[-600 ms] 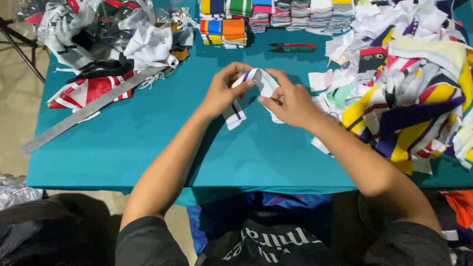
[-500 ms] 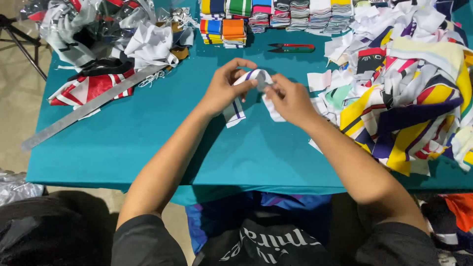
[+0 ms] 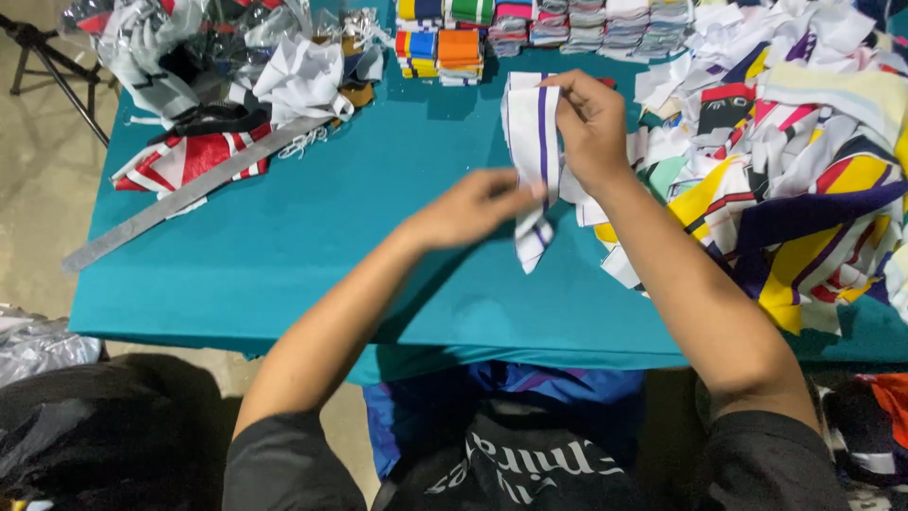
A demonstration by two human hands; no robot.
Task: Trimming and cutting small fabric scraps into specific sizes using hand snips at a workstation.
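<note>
Head view shows the teal tabletop [image 3: 312,237] with a big heap of printed fabric offcuts [image 3: 804,170] at 3 o'clock and stacks of folded strips [image 3: 530,26] at 12 o'clock. Your white fabric strip with a purple stripe [image 3: 532,132] hangs above the tabletop just right of centre, long axis running 12 to 6 o'clock, its lower tail dangling free. Your right hand [image 3: 591,128] has fingers clamped on its top edge; your left hand [image 3: 468,208] pinches it lower down. I judge it light, limp and non-fragile: hold it at both ends so it stays flat.
</note>
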